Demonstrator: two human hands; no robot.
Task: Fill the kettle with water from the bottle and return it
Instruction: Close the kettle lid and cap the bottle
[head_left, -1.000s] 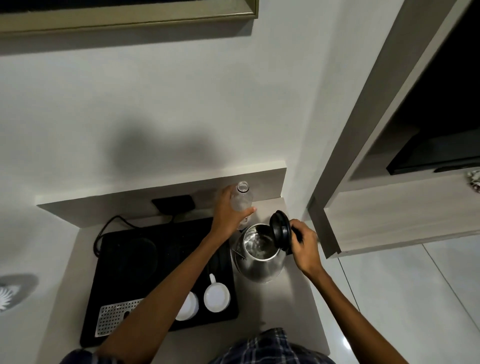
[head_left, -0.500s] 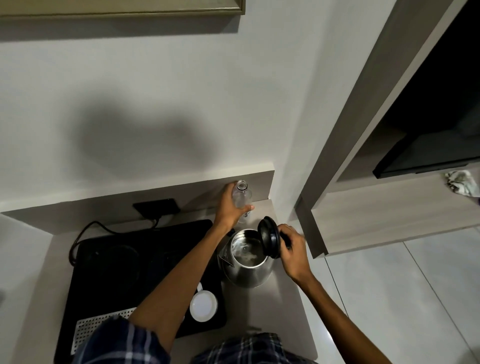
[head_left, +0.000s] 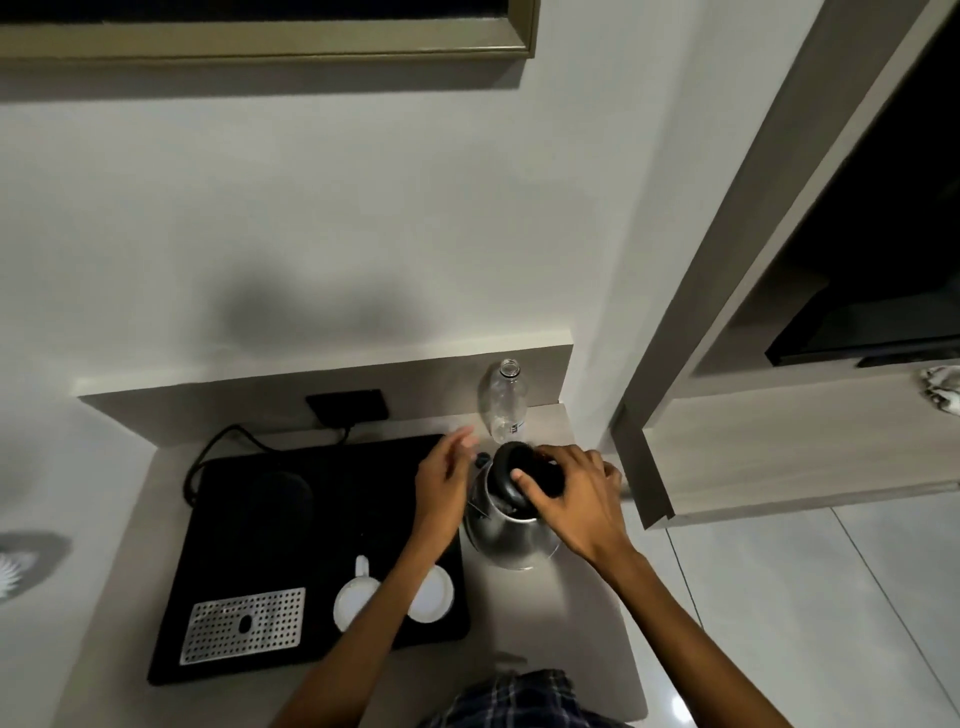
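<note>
A steel kettle (head_left: 511, 538) stands on the beige counter (head_left: 582, 623), just right of the black tray. Its black lid (head_left: 506, 475) is tilted partway down over the mouth, and my right hand (head_left: 571, 499) grips the lid from the right. A clear plastic bottle (head_left: 503, 408), uncapped and upright, stands alone against the back ledge behind the kettle. My left hand (head_left: 444, 480) hovers left of the kettle with fingers apart and holds nothing. A small dark bottle cap (head_left: 483, 458) lies between my left hand and the kettle.
A black tray (head_left: 249, 551) covers the left of the counter, with the kettle's round base (head_left: 283, 493), two white cups (head_left: 358, 597) and a perforated metal drain plate (head_left: 244, 623). A cable runs to a wall socket (head_left: 347, 406). A wooden cabinet (head_left: 779, 447) stands close on the right.
My left hand has let go of the bottle, which now stands by the back ledge, and has drawn back. My right hand has swung the lid down over the kettle's mouth.
</note>
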